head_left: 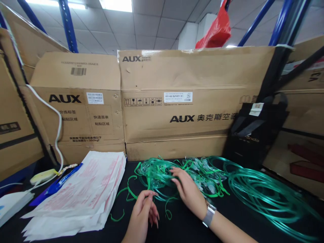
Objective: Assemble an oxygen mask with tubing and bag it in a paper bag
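Observation:
A tangled pile of clear green plastic masks and tubing (157, 172) with bright green elastic straps lies on the black table in front of me. My right hand (186, 187), a metal-banded watch on its wrist, reaches into the pile. Its thumb and fingers close around clear green tubing, which is blurred there. My left hand (145, 209) is just nearer to me than the pile, its fingers loosely curled and apart, with nothing visible in them. Loose green straps (117, 217) trail over the table beside it. More masks (207, 179) lie beyond my right hand.
Large coils of green tubing (268, 199) spread at the right. A stack of white printed sheets or bags (83, 189) lies at the left, beside a white cable (59, 128). Cardboard boxes (177, 128) wall off the back. A black bag (253, 135) stands at the back right.

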Available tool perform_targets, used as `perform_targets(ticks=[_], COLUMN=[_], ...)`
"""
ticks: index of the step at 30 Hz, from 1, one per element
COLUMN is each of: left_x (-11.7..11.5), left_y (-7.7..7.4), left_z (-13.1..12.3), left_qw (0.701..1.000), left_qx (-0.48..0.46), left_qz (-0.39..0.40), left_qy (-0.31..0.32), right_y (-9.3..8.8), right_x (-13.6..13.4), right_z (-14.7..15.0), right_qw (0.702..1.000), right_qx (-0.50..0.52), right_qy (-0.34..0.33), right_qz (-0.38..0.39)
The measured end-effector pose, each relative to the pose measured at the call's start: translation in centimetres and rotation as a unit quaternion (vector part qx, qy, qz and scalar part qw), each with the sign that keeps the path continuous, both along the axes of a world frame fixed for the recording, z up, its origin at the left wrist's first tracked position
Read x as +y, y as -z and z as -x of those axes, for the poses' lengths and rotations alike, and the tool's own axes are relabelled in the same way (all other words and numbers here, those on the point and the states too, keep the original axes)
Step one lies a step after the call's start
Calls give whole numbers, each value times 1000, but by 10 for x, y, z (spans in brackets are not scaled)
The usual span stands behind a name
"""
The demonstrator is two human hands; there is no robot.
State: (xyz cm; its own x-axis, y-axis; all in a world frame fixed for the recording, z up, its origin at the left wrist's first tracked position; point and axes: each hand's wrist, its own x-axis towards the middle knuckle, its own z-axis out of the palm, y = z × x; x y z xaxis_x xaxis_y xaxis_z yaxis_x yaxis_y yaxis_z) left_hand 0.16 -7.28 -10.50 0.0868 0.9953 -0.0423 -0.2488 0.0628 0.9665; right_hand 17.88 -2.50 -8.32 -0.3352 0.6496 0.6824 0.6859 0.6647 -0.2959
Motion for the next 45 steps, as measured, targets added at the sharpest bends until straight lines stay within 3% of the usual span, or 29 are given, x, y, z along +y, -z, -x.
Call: perform_targets(ticks=[3, 6, 10, 12, 14, 17, 19, 22, 26, 30, 33, 36, 39, 41, 45], left_x=[0, 1, 0, -2, -4, -2, 1, 5, 5, 3, 4, 4, 5, 5, 8], left_y=[0, 0, 6, 8, 9, 5, 2, 1, 5, 7, 7, 7, 7, 6, 8], left_z=[0, 0, -1, 1, 4, 11, 14, 15, 14, 16, 16, 16, 17, 18, 20], left_qw=[1000, 1000, 996, 982, 927, 755, 669, 619, 614, 619, 620, 620, 619, 619, 620], left_qx=[3, 23, 77, 145, 261, 444, 528, 601, 623, 628, 625, 619, 622, 629, 627], left_qz=[-1, -10, -42, -119, -270, -482, -520, -501, -484, -471, -474, -483, -478, -469, -469], left_qy=[4, 9, 31, 21, 3, 33, 66, 60, 30, 21, 12, 10, 24, 36, 46], right_y=[-6, -12, -16, -16, -14, -18, -26, -49, -98, -151, -185, -207, -210, -201, -171], right_x=[1, 0, -5, -9, -14, -21, -23, -15, 9, 26, 25, 15, 5, 3, 11], right_z=[-7, -12, -15, -14, -12, -5, 0, 8, 15, 22, 22, 19, 14, 10, 5], right_qw=[987, 965, 955, 956, 958, 956, 943, 912, 865, 850, 834, 815, 812, 830, 887], right_qx=[136, 232, 262, 251, 226, 190, 201, 256, 336, 365, 405, 444, 461, 440, 296], right_qy=[47, 36, -13, -29, -47, -81, -112, -150, -229, -266, -291, -315, -321, -300, -188], right_qz=[76, 117, 135, 149, 170, 206, 239, 285, 293, 272, 238, 196, 156, 167, 299])
